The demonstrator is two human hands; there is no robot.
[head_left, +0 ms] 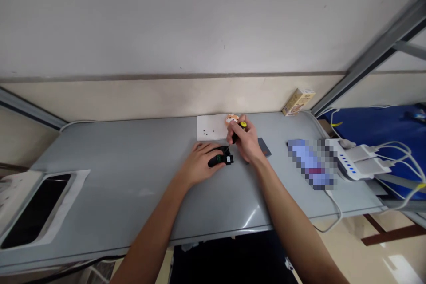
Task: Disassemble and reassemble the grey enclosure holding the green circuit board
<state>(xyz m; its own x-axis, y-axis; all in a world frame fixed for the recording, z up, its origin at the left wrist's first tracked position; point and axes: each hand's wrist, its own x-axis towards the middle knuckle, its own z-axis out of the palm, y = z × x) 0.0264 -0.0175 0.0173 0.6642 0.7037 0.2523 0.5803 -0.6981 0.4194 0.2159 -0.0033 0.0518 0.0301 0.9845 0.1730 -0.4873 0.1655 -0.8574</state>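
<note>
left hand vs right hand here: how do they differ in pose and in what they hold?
The left hand lies palm down on the grey table, fingers holding the small black device. The right hand is curled around a screwdriver. The left hand sits low and fairly flat, while the right hand is raised, its tool's yellow-capped handle on top and the tip angled down. Shared: both are bare and meet at the device.
</note>
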